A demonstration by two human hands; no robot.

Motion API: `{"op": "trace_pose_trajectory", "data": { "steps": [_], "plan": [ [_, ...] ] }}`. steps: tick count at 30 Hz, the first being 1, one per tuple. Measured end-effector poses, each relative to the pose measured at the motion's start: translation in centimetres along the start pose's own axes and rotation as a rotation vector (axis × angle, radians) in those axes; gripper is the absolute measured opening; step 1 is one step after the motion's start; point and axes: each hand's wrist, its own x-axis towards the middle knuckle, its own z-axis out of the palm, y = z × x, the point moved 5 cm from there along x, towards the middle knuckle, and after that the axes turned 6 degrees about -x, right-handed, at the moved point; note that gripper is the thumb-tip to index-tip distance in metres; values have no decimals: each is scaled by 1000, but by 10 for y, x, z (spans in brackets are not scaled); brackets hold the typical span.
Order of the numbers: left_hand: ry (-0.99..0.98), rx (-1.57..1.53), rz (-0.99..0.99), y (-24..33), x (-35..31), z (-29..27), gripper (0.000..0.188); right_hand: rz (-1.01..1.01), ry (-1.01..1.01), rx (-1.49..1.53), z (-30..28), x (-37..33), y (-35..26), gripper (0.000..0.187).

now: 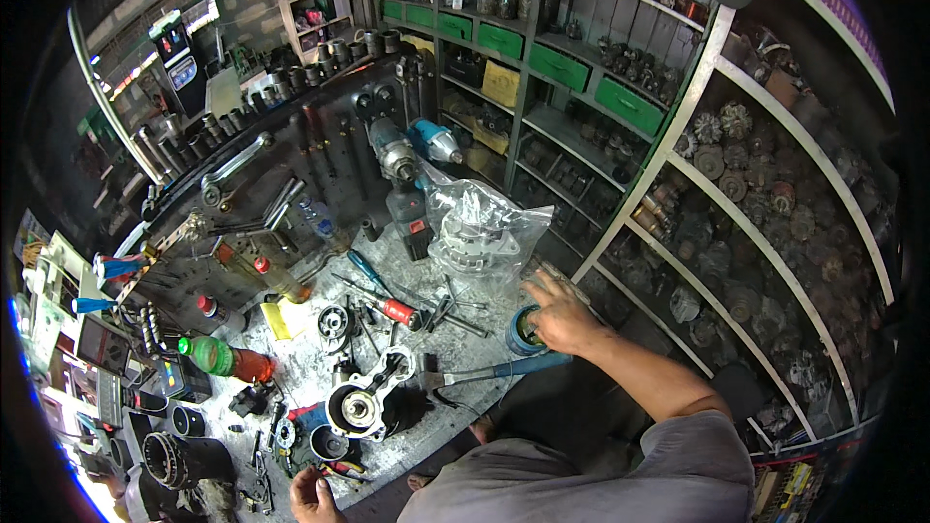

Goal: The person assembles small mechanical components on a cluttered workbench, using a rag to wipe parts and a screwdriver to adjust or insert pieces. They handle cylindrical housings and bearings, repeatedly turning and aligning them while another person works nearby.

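Observation:
At the table's right edge my right hand (565, 318) reaches over a round blue tin (517, 341) with something yellow-green inside. Its fingers stretch forward, apart, and a lower finger dips at the tin's opening. My left hand (314, 500) is low at the table's front edge, its fingers curled together; whatever they may hold is hidden. Beyond it lie a small dark round cup (329, 444) and red-and-yellow-handled pliers (341, 471). A metal motor housing (360, 409) with an open round end stands between my hands. A blue-handled hammer (499, 369) lies just short of the tin.
A bagged metal part (475, 242) stands behind the tin. Two impact wrenches (391, 150) are at the back. A green-capped bottle (225, 358), a red-handled screwdriver (392, 310) and a ring-shaped part (334, 326) lie on the table. Shelves of parts (736, 174) rise at right.

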Motion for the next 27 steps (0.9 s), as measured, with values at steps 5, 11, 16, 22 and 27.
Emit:
{"op": "trace_pose_trajectory", "data": {
  "steps": [5,11,16,22,27],
  "plan": [
    [-145,207,49,12,-13,29,31,-99,-161,-176,43,18,6,17],
    [-59,57,156,3,-30,37,24,-144,-236,-67,52,24,14,17],
    [-84,92,14,-6,-30,20,30,-112,-201,-87,48,18,11,13],
    [-67,12,139,-10,-11,-12,20,149,92,283,-13,5,23,25],
    [-63,-36,76,-16,-4,-25,17,476,-44,1598,-48,-8,2,38]
  ]
}}
